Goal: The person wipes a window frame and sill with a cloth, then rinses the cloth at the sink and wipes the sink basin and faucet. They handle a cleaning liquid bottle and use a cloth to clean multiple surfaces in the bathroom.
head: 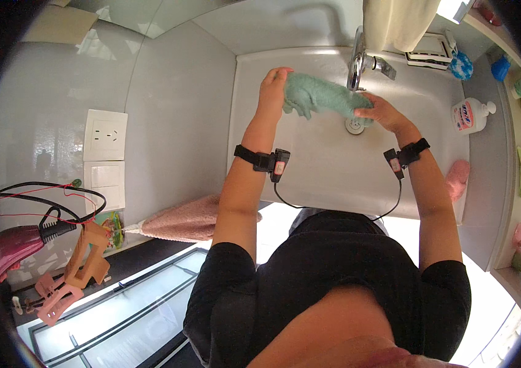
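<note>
A green cloth (320, 94), bunched lengthwise, stretches between my two hands over a white sink basin (320, 161). My left hand (275, 89) grips its left end, with the fingers partly hidden behind the fabric. At the other end my right hand (382, 112) is closed on the cloth, the thumb lying across its front. The chrome faucet (356, 69) reaches down just above the cloth, near my right hand. Below that hand the round drain (355, 126) shows partly. Whether water is running cannot be told.
A white pump bottle (470, 116) and a pink cloth (457, 179) are at the basin's right side. Behind are a white soap rack (430, 49) and a blue scrubber (461, 66). A brownish-pink towel (182, 218) hangs at left, near a hair dryer (16, 246) and wall sockets (105, 135).
</note>
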A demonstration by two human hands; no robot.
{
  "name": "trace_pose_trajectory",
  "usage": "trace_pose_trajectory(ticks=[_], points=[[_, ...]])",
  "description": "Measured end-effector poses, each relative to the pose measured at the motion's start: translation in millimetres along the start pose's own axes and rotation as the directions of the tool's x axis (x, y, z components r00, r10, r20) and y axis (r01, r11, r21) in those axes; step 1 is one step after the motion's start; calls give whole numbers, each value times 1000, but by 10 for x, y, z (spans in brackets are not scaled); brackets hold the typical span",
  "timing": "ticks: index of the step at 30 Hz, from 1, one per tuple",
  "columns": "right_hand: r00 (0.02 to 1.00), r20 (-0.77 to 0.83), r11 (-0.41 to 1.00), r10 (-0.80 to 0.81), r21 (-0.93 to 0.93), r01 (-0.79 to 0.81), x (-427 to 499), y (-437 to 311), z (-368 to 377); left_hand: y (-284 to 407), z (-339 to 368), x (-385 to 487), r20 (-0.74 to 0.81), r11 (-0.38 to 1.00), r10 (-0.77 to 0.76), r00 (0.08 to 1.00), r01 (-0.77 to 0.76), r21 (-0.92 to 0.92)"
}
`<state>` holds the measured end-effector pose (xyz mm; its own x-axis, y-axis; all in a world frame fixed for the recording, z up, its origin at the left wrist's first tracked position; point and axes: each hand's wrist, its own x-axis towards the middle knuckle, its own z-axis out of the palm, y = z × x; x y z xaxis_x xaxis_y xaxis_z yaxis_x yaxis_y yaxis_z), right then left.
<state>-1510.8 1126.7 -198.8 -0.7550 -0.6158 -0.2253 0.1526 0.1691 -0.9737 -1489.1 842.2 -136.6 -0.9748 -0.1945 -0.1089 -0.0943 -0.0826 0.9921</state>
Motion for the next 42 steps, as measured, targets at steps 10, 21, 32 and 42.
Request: trace_pose_trajectory(ticks=[10,21,32,42], points=[[919,-389,985,64,175,6,227,-98,564,-320,439,-158,206,927,-226,952,275,-254],[709,-685,939,-167,-329,-96,359,-119,866,-705,1193,-391,191,848,-113,975,195,-492],[616,-787,968,-33,129,216,273,-31,827,-541,1420,-300,177,832,-249,952,304,-464],[693,-717,556,73,606,569,378,-144,856,-527,1442,-231,286,874,-201,937,303,-380]])
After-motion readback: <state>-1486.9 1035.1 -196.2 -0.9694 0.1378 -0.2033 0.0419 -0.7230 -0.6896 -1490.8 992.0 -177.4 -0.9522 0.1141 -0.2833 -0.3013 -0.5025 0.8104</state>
